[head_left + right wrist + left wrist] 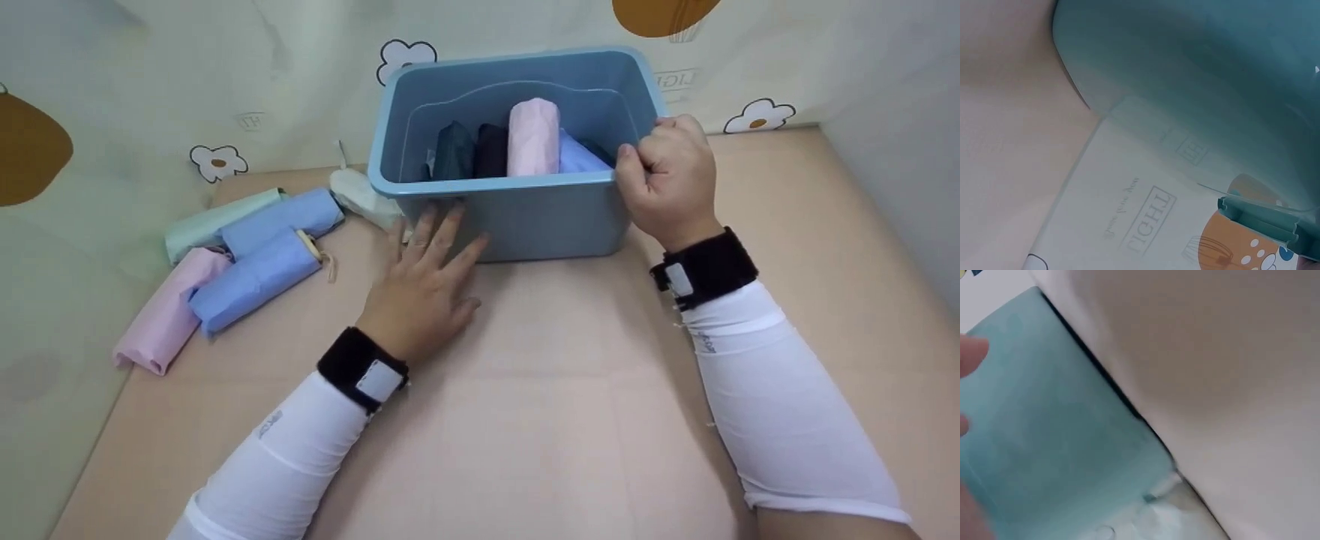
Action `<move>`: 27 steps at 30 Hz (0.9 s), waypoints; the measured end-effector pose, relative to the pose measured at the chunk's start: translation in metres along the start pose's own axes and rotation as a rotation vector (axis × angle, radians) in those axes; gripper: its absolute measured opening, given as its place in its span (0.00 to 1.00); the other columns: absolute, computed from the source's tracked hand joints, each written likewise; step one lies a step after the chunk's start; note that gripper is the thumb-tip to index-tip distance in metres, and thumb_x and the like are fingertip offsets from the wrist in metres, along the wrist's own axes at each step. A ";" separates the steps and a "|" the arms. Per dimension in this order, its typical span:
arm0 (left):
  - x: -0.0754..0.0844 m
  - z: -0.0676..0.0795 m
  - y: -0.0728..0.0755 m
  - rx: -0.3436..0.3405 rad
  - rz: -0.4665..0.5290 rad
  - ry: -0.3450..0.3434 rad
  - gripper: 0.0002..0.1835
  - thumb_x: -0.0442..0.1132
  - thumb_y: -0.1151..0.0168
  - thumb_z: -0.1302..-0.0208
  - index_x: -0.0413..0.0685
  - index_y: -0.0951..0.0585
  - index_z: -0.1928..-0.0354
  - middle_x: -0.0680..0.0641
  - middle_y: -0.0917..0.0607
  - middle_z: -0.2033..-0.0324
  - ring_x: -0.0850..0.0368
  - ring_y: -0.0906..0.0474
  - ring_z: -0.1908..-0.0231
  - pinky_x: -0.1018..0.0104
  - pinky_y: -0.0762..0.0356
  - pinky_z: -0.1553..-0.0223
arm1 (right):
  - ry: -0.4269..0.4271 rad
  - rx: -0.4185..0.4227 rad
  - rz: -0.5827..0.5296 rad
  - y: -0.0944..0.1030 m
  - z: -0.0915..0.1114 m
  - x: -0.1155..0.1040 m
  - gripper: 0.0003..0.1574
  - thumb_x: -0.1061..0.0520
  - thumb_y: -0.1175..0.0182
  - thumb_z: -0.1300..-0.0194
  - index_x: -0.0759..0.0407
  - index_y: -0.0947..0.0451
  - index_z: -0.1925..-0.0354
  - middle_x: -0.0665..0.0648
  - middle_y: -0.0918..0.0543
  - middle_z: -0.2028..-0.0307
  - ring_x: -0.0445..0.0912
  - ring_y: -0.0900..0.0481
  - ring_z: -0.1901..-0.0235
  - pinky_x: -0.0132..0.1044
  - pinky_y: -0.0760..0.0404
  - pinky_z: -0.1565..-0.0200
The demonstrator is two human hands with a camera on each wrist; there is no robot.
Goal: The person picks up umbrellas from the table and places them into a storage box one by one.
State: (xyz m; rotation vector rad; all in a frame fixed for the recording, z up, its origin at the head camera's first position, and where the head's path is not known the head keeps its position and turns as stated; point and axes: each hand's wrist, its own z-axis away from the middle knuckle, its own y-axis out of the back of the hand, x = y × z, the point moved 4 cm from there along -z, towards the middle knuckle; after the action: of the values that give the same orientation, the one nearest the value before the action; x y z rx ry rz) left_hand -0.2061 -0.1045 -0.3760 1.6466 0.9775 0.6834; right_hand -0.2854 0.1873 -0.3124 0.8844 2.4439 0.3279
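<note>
Gripped the blue bin (551, 221) by its right rim with the right hand (671, 176), with fingers curled tight over the edge. Spread the left hand (424, 296) low at the front wall, with fingers loosely extended and nothing held; could not tell touching from just beside at the fingertips. Found the bin toward the far side of the tabletop (555, 390), with a pink roll (534, 139) propped up inside, among dark bundles (454, 154) and a blue piece (579, 155). Saw, left of the bin, two blue rolls (259, 279), a second pink roll (169, 311), a pale green roll (214, 223) and a white pouch (361, 195). Judged this as steadying or shifting the bin, rather than handling any single roll. Called next, most likely, for firm left-hand support at the front wall. Risked skewing the bin by pulling from the right end alone.
</note>
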 end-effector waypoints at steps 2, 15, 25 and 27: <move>-0.010 0.007 0.000 -0.031 -0.036 0.043 0.39 0.59 0.33 0.33 0.55 0.28 0.23 0.44 0.48 0.15 0.37 0.57 0.16 0.29 0.62 0.21 | -0.003 0.002 -0.002 0.001 0.000 0.000 0.31 0.52 0.46 0.35 0.64 0.39 0.92 0.63 0.38 0.88 0.59 0.37 0.79 0.51 0.25 0.46; -0.148 0.073 0.021 -0.247 0.139 0.663 0.44 0.61 0.42 0.28 0.41 0.39 0.20 0.21 0.44 0.24 0.18 0.49 0.24 0.18 0.59 0.29 | 0.030 0.008 -0.003 0.001 -0.002 -0.001 0.31 0.54 0.47 0.35 0.63 0.41 0.91 0.59 0.41 0.89 0.55 0.42 0.83 0.50 0.25 0.45; -0.204 0.108 0.003 -0.450 0.125 0.744 0.46 0.44 0.47 0.29 0.46 0.56 0.15 0.15 0.38 0.35 0.16 0.35 0.41 0.21 0.34 0.44 | 0.005 0.001 -0.002 0.001 -0.001 0.001 0.31 0.53 0.47 0.35 0.63 0.39 0.91 0.62 0.38 0.89 0.57 0.40 0.82 0.49 0.26 0.47; -0.204 0.109 0.002 -0.458 0.136 0.755 0.47 0.44 0.47 0.30 0.47 0.59 0.15 0.16 0.37 0.36 0.16 0.33 0.42 0.21 0.32 0.46 | 0.002 -0.001 -0.003 0.001 0.000 0.001 0.31 0.53 0.46 0.35 0.63 0.40 0.92 0.62 0.38 0.89 0.57 0.39 0.81 0.50 0.26 0.47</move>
State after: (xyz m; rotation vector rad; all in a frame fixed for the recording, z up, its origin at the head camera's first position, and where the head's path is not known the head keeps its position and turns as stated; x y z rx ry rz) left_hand -0.2182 -0.3344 -0.3977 1.0520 1.1136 1.5616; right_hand -0.2858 0.1884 -0.3124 0.8801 2.4468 0.3294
